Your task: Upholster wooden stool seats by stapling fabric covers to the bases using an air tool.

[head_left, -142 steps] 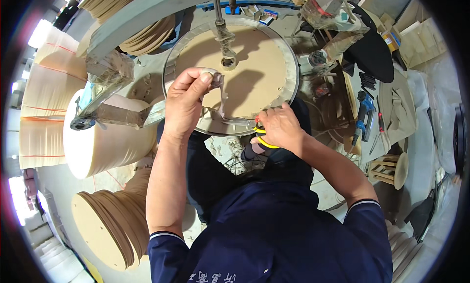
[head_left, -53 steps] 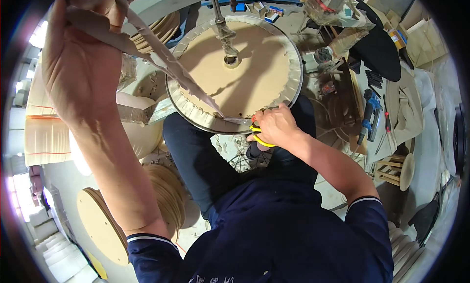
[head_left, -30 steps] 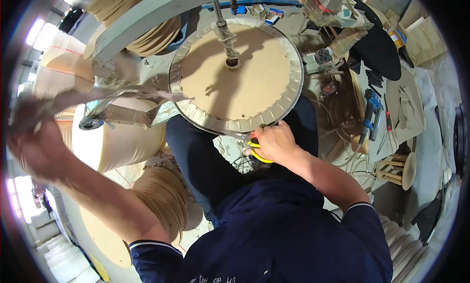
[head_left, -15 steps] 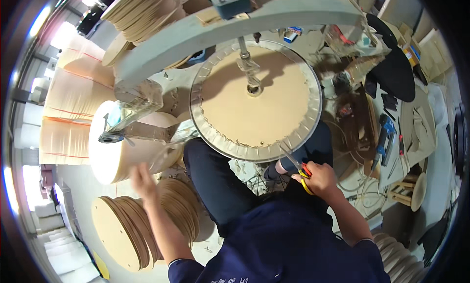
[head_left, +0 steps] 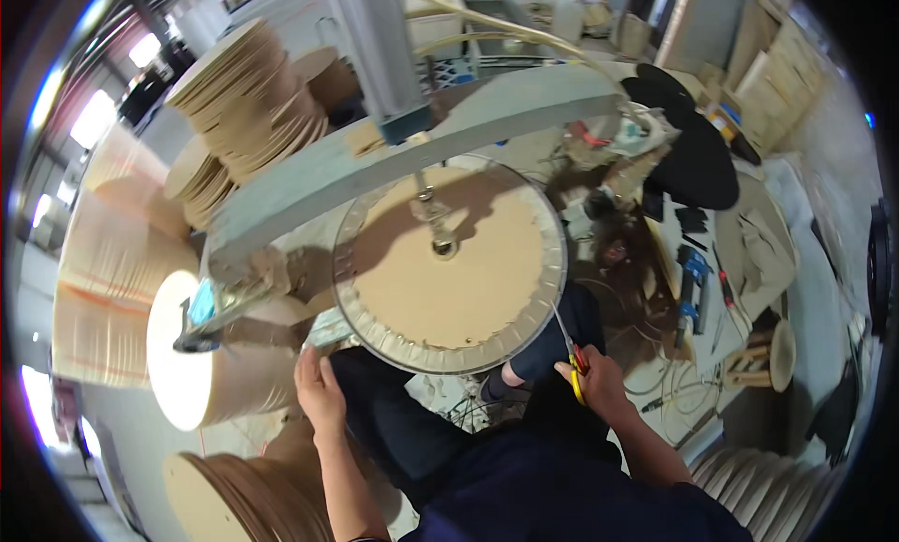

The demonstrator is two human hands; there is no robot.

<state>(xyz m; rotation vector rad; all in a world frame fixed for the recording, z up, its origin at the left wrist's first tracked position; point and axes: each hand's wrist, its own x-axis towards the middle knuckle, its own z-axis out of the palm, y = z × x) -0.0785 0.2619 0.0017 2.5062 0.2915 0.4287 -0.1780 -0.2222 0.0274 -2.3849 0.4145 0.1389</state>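
Two hands are in view below a round wooden disc [head_left: 449, 270] that sits flat on a central spindle [head_left: 443, 247], with a clear ribbed rim [head_left: 552, 289] running around its edge. The disc lies under a grey beam [head_left: 393, 158] that crosses the frame from lower left to upper right.

Right hand [head_left: 599, 387]: closed around the yellow-and-red handles of a pair of scissors [head_left: 573, 369]. The blades point up toward the lower right edge of the rim and appear to reach it; actual contact cannot be confirmed at this size.

Left hand [head_left: 320, 392]: fingers extended and close together, palm facing down, positioned just below the lower left edge of the disc. It holds nothing that can be seen. Whether the fingertips touch the pale scrap [head_left: 328, 331] beside the rim cannot be told.

Surroundings:
- A large white-faced roll [head_left: 201, 355] lies on its side to the left of the left hand, with a blue clamp [head_left: 198, 312] at its upper edge.
- Stacks of wooden discs [head_left: 243, 102] stand at upper left; further discs [head_left: 234, 486] lie at lower left.
- A blue tool [head_left: 691, 270] rests on the cluttered bench [head_left: 749, 261] to the right, well apart from both hands.
- A black round seat [head_left: 688, 163] is at upper right.
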